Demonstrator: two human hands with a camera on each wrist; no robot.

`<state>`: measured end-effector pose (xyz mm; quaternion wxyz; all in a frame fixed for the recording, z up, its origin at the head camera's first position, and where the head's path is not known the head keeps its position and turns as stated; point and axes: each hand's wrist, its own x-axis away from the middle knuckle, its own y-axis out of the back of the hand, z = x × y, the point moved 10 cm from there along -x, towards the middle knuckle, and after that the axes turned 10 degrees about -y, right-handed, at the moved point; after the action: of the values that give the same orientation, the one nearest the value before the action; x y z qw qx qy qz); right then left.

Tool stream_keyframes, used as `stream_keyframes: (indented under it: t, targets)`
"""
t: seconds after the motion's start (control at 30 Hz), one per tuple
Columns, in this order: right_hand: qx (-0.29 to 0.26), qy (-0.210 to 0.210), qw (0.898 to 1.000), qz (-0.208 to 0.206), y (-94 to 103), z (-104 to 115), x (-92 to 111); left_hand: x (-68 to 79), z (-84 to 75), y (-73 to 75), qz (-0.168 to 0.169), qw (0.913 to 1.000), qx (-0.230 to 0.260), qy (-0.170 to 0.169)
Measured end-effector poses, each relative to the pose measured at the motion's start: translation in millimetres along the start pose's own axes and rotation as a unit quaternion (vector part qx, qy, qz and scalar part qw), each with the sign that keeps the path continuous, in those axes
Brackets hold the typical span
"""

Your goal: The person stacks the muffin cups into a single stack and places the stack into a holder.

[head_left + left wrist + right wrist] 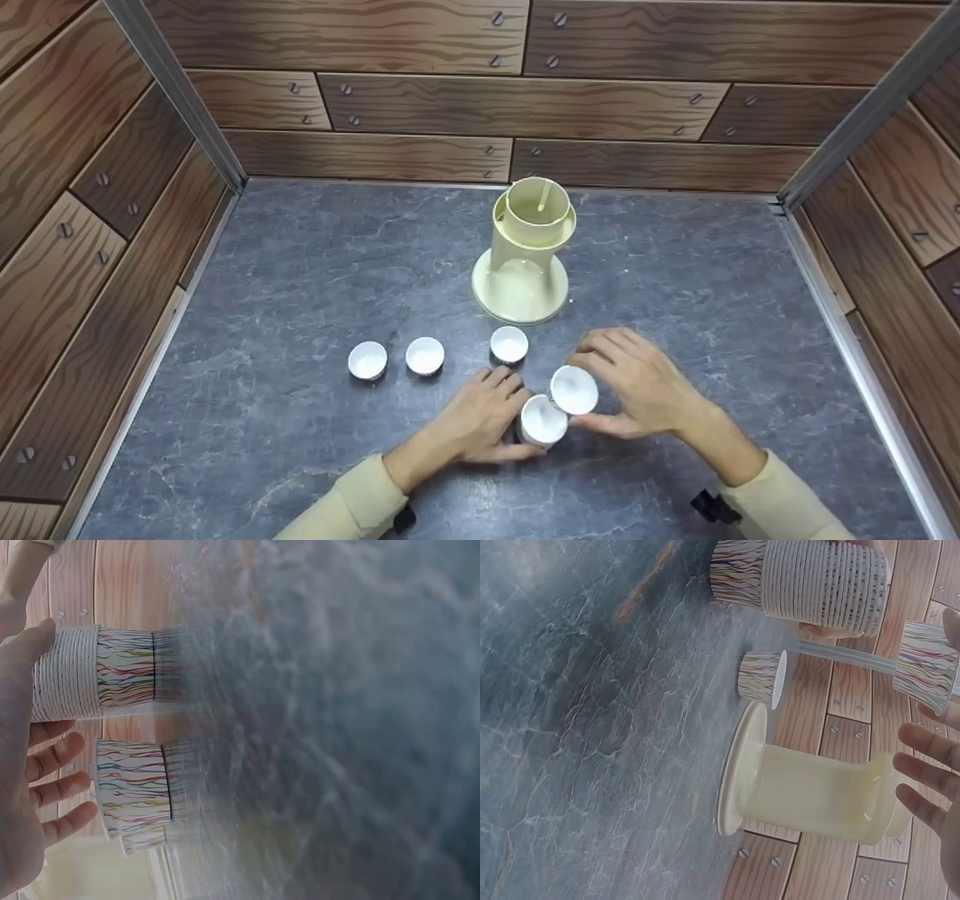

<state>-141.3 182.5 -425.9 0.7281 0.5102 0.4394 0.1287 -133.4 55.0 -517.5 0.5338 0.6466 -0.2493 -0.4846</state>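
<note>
In the head view, my left hand [487, 420] grips a tall nested stack of white paper cups [543, 429] that stands on the table. Thin multicoloured wavy lines cover the stack's lowest cup [126, 667] in the left wrist view. Just right of the stack's top, my right hand [641, 386] holds one separate paper cup [574, 390] between thumb and index finger. That lifted cup [926, 664] has the same pattern and hangs above the table in the right wrist view, with the other fingers spread away from it.
Three single paper cups stand upright on the table: a left one [367, 361], a middle one [425, 356] and a right one [509, 345]. Behind them rises a cream cylindrical holder [521, 292] on a round base. Wood-patterned walls [427, 105] enclose the grey marbled tabletop [300, 285].
</note>
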Motion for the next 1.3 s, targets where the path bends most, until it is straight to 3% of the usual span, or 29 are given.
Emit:
stream_keyframes:
  t: [0.57, 1.03, 1.3]
  targets:
    - [-0.016, 0.016, 1.000, 0.008, -4.8, 18, -3, -0.1, 0.5, -2.1, 0.012, 0.9999, 0.002, 0.002]
    - [-0.008, 0.006, 0.999, 0.031, -17.7, 23, -1, -0.4, 0.5, 1.1, -0.001, 1.0000, 0.000, 0.003]
    - [-0.008, 0.010, 0.999, 0.035, -24.9, 26, 3, -0.3, 0.7, -1.9, 0.018, 0.9998, -0.003, 0.001]
